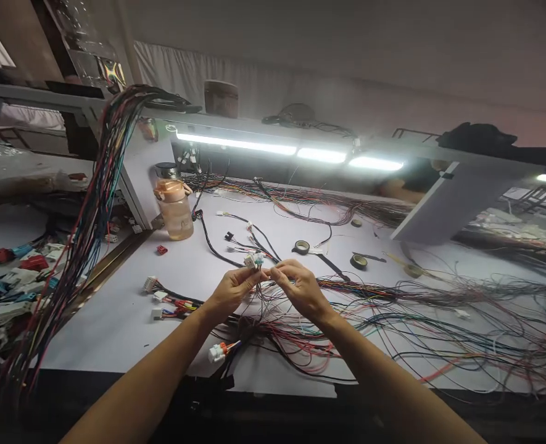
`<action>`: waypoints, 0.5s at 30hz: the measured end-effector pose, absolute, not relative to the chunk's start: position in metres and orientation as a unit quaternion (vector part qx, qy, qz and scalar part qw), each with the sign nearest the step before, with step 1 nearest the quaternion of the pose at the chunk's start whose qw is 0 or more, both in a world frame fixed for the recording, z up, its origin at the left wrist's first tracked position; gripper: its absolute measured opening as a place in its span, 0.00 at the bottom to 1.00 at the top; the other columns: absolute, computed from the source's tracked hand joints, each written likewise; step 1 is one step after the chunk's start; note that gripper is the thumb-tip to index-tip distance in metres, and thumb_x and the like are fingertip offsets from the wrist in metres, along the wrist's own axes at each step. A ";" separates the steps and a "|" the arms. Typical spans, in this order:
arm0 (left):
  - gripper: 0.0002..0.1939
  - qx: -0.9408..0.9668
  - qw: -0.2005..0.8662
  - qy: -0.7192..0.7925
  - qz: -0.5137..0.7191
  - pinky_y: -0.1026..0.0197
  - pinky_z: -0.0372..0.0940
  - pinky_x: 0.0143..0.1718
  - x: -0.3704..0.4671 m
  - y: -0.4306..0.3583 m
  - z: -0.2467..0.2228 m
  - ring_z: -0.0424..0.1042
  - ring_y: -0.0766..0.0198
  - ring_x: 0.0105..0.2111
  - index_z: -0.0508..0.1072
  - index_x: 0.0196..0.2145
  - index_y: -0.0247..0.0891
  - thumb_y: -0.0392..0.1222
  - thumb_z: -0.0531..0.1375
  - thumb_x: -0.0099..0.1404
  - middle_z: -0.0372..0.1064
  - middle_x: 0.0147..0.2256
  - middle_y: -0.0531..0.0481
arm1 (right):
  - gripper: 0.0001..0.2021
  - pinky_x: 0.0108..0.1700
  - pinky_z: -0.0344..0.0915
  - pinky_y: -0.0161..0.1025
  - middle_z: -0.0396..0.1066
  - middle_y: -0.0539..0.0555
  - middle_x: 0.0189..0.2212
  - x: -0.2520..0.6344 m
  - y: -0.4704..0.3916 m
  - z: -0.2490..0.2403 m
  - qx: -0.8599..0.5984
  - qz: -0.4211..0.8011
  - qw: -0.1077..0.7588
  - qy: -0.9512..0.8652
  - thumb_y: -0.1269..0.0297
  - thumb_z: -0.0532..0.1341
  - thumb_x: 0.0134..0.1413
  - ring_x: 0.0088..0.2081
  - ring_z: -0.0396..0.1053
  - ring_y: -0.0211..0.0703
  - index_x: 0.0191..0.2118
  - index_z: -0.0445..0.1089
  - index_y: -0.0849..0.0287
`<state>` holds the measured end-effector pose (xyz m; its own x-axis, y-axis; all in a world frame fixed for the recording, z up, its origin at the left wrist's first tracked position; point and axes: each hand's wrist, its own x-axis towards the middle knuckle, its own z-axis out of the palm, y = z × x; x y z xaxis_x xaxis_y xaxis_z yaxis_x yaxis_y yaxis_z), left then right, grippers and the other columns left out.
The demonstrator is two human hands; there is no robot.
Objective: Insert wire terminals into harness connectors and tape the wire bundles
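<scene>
Near the middle of the head view, my left hand (230, 292) is closed on a small white connector (250, 261), with a teal connector (258, 259) right beside it. Thin dark wires run down from both connectors. My right hand (297, 286) is close by on the right, thumb and fingers pinched together near the wires; what they hold is too small to make out. Under both hands lies a tangled wire bundle (300, 339) on the white table (97, 336). A white connector with orange wires (217, 353) rests in front of my left forearm.
A water bottle (174, 209) stands at the back left, near a red connector (162, 250). Tape rolls (358, 261) lie behind my right hand. Hanging wires (110, 160) drape over the left shelf edge, beside piled connectors (34, 263). A person's arm (400, 190) shows behind the shelf.
</scene>
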<state>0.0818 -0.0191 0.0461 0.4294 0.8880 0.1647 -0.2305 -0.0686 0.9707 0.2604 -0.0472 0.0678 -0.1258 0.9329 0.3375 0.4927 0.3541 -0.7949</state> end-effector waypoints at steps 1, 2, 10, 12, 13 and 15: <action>0.14 0.581 0.614 0.285 0.452 0.54 0.63 0.49 0.082 -0.019 0.046 0.72 0.57 0.40 0.80 0.36 0.36 0.49 0.64 0.60 0.76 0.34 0.45 | 0.18 0.47 0.63 0.43 0.71 0.56 0.38 0.262 -0.044 0.071 -0.524 0.232 0.425 -0.701 0.48 0.58 0.58 0.42 0.68 0.44 0.37 0.75 0.59; 0.14 0.589 0.611 0.283 0.446 0.55 0.64 0.47 0.082 -0.020 0.046 0.72 0.58 0.39 0.80 0.35 0.35 0.50 0.63 0.61 0.76 0.33 0.45 | 0.18 0.47 0.63 0.43 0.71 0.56 0.39 0.262 -0.042 0.073 -0.536 0.221 0.424 -0.696 0.48 0.61 0.55 0.42 0.67 0.44 0.39 0.75 0.59; 0.17 0.589 0.648 0.251 0.412 0.58 0.64 0.40 0.089 -0.027 0.037 0.70 0.63 0.31 0.76 0.30 0.33 0.52 0.61 0.63 0.71 0.27 0.47 | 0.22 0.20 0.53 0.33 0.60 0.44 0.16 0.234 -0.034 0.073 -0.393 0.578 0.444 -0.561 0.46 0.65 0.48 0.17 0.57 0.32 0.37 0.73 0.64; 0.18 0.592 0.653 0.252 0.400 0.59 0.64 0.39 0.091 -0.028 0.034 0.68 0.64 0.30 0.74 0.29 0.33 0.53 0.59 0.64 0.69 0.26 0.48 | 0.23 0.20 0.55 0.34 0.62 0.45 0.15 0.234 -0.036 0.068 -0.394 0.590 0.476 -0.520 0.47 0.67 0.46 0.16 0.58 0.33 0.39 0.74 0.64; 0.19 0.600 0.650 0.254 0.392 0.59 0.63 0.37 0.091 -0.029 0.033 0.67 0.64 0.29 0.72 0.28 0.33 0.54 0.58 0.64 0.67 0.26 0.49 | 0.23 0.20 0.56 0.35 0.63 0.45 0.14 0.234 -0.037 0.064 -0.399 0.591 0.488 -0.503 0.47 0.67 0.47 0.16 0.59 0.34 0.39 0.74 0.64; 0.21 0.619 0.636 0.261 0.379 0.61 0.61 0.34 0.092 -0.031 0.032 0.64 0.66 0.27 0.70 0.25 0.34 0.54 0.56 0.66 0.64 0.24 0.51 | 0.23 0.21 0.59 0.36 0.68 0.48 0.17 0.235 -0.038 0.055 -0.411 0.582 0.512 -0.479 0.47 0.66 0.47 0.17 0.61 0.35 0.40 0.75 0.63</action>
